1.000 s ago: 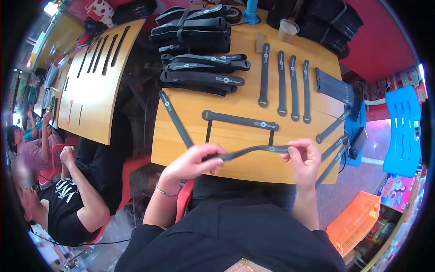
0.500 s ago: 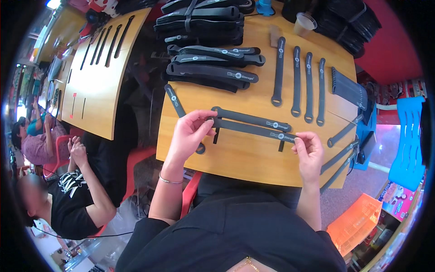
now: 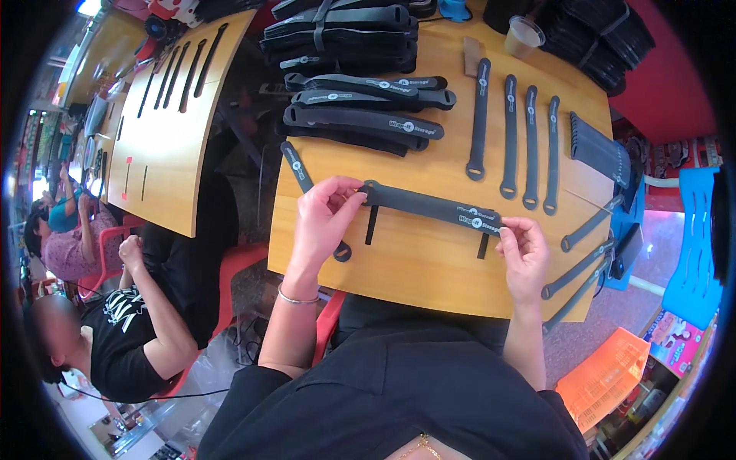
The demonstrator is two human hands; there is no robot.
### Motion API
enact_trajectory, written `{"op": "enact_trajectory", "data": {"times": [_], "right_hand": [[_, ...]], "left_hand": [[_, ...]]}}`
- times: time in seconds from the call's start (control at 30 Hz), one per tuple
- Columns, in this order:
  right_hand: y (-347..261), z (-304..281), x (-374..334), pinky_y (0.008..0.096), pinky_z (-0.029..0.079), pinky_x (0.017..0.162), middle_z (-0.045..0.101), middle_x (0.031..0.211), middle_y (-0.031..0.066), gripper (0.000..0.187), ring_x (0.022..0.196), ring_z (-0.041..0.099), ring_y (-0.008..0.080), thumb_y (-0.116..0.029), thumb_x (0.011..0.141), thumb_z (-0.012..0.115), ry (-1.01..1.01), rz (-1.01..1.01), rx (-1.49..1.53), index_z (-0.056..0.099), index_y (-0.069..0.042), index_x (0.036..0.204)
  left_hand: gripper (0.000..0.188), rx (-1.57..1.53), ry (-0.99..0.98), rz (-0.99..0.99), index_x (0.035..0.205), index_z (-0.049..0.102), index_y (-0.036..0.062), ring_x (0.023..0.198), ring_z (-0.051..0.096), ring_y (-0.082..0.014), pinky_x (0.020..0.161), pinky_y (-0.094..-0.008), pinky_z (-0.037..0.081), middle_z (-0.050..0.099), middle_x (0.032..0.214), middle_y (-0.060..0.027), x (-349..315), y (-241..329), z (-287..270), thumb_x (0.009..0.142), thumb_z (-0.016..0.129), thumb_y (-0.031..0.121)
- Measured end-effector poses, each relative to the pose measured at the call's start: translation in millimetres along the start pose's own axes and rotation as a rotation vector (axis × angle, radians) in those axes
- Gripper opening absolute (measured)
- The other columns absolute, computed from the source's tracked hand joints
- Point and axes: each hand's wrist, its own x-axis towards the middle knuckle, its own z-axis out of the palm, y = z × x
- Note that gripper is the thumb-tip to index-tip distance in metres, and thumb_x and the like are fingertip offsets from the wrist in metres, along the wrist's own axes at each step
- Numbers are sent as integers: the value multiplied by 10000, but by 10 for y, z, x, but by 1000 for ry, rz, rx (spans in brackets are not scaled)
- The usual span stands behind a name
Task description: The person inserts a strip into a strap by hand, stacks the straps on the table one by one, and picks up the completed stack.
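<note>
A dark grey hook-and-loop strap (image 3: 431, 214) with white print is stretched between my two hands. My left hand (image 3: 326, 216) pinches its left end and my right hand (image 3: 524, 251) pinches its right end. Just beyond it, largely covered, shows a matching strap (image 3: 410, 195), nearly in line with the held one. Whether the two touch cannot be made out. Two short black strips (image 3: 372, 227) mark the wooden table (image 3: 429, 272) beneath. Another strap (image 3: 297, 166) lies slanted on the table, passing behind my left hand.
Stacked strap bundles (image 3: 353, 115) fill the table's far left. Several single straps (image 3: 510, 138) lie in a row at right, beside a folded dark piece (image 3: 599, 149). A cup (image 3: 524, 37) stands at the back. An orange crate (image 3: 602, 379) sits low right; a co-worker (image 3: 134, 330) sits left.
The held strap has moved slightly away from me, now overlapping the matching strap, which was separate before. The view has shifted a little. The co-worker's hands have moved.
</note>
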Motion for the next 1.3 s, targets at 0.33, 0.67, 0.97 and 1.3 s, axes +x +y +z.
{"op": "enact_trajectory", "data": {"times": [0.33, 0.67, 0.97, 1.3], "right_hand": [[44, 57, 30, 181, 469, 623, 548, 849, -7, 203, 692, 524, 44, 17, 905, 606, 35, -34, 10, 540, -18, 1093], [94, 36, 29, 178, 472, 627, 538, 838, -10, 172, 702, 526, 45, 12, 898, 621, 50, -36, 7, 531, -28, 1039], [115, 48, 35, 176, 454, 619, 554, 834, -10, 165, 713, 531, 39, 15, 897, 623, 45, -53, 3, 529, -28, 1026], [131, 50, 47, 176, 448, 617, 546, 824, -10, 158, 701, 522, 40, 8, 900, 621, 49, -38, 8, 527, -29, 1022]], "left_hand": [[110, 69, 33, 4, 940, 681, -25, 615, 561, -65, 578, -206, 460, 647, 742, -46, 20, 13, 20, 835, 668, 5], [101, 21, 47, -9, 937, 662, -22, 624, 571, -58, 572, -202, 455, 654, 735, -37, 18, -37, 62, 837, 666, -8], [89, 74, 53, 23, 924, 660, -20, 618, 579, -77, 575, -211, 463, 656, 738, -49, 29, -26, 74, 836, 661, -1], [79, 62, 77, 21, 901, 668, -21, 614, 570, -73, 576, -209, 464, 653, 744, -45, 45, -63, 99, 823, 673, -10]]}}
